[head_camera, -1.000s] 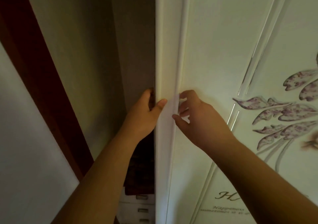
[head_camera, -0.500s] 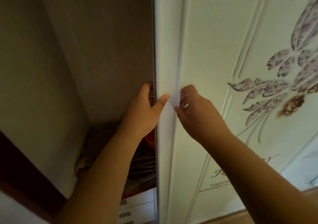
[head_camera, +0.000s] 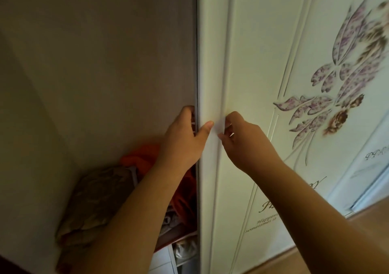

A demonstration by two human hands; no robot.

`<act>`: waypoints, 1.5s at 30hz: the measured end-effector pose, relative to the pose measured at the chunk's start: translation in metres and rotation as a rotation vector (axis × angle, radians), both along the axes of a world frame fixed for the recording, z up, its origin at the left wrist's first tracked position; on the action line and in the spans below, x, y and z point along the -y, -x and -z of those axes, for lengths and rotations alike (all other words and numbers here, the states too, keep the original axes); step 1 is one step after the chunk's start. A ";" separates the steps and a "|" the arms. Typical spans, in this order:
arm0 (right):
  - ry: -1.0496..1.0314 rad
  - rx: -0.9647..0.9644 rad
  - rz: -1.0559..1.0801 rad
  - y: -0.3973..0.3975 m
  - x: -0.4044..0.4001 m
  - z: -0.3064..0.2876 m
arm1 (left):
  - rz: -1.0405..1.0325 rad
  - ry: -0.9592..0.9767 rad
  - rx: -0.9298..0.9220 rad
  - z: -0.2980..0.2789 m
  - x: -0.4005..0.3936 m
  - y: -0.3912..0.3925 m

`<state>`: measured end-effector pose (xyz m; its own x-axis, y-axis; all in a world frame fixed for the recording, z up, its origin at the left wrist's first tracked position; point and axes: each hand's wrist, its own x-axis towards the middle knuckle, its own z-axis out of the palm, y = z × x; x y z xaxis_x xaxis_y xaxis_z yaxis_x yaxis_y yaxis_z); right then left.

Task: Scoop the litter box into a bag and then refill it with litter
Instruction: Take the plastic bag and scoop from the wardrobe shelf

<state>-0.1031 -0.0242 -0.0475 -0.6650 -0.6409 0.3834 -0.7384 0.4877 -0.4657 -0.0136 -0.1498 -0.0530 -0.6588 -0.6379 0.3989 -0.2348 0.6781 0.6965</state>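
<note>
No litter box, scoop, bag or litter is in view. A white sliding wardrobe door (head_camera: 252, 63) with a purple flower print fills the right half. My left hand (head_camera: 185, 139) grips the door's left edge, fingers hooked behind it and thumb on the front. My right hand (head_camera: 242, 141) has its fingertips curled into the vertical groove of the door just right of that edge. The opening to the left of the door shows the wardrobe's dim inside.
Inside the wardrobe lie folded bedding (head_camera: 94, 202), an orange cloth (head_camera: 143, 158) and white drawers (head_camera: 162, 261) lower down. The brown inner wall (head_camera: 105, 63) rises on the left. A strip of wooden floor (head_camera: 357, 221) shows at the lower right.
The door has slid to the right with both hands on it. The gap is wider and shows more bedding and the orange cloth. The view has shifted right.
</note>
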 end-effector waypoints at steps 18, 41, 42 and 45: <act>-0.022 -0.002 0.135 0.077 -0.045 0.003 | 0.056 0.063 0.025 -0.005 -0.049 0.085; -0.043 -0.016 0.061 0.143 -0.078 0.004 | 0.017 0.001 0.003 -0.002 -0.084 0.142; -0.042 -0.011 0.045 0.145 -0.079 0.005 | 0.009 -0.009 -0.003 -0.002 -0.086 0.142; -0.012 0.006 0.038 0.146 -0.081 0.009 | 0.032 -0.023 -0.022 -0.001 -0.087 0.141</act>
